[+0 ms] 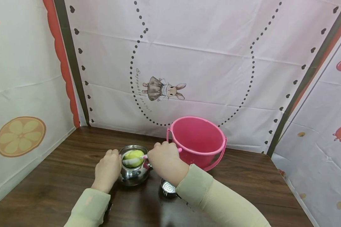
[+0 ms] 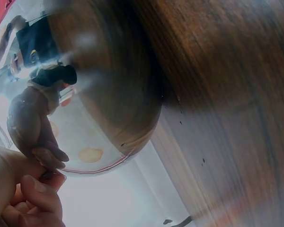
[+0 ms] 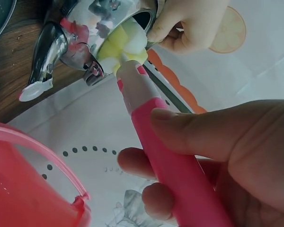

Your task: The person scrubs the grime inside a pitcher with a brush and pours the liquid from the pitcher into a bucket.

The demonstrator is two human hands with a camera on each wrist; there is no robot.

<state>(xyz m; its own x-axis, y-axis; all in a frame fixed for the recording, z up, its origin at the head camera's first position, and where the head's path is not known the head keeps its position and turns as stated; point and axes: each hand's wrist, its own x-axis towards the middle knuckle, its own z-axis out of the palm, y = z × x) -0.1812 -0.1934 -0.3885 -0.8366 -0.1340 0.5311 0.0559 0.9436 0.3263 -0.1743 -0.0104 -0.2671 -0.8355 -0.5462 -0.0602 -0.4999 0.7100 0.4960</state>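
Right hand [image 1: 168, 162]: my fingers curl round a brush [image 3: 176, 172] with a smooth pink handle.
Left hand [image 1: 108, 170]: thumb and fingers pinch the rim of a teapot [image 1: 134, 176].
Strainer [image 1: 168, 187]: round, pierced, shiny; right of the teapot, nearer me.
Teapot: round-bellied, mirror-bright metal, on a wood-grained table [image 1: 45, 176].
Scrub: soft yellow-green sponge [image 1: 134, 155] in the teapot's mouth; I judge I'm cleaning inside.
Next move: likely calls for turning the sponge, teapot steadied.
Bucket [image 1: 194, 158]: pink, beyond and right of the teapot.

Over the feed I'm logging: brush [image 3: 182, 175] pink-handled, yellow-and-white headed; kettle [image 1: 134, 178] silver; bucket [image 1: 194, 159] pink; tabletop [image 1: 244, 189] brown wood-grain; backdrop [image 1: 210, 72] pale, dark-dotted, heart-edged.
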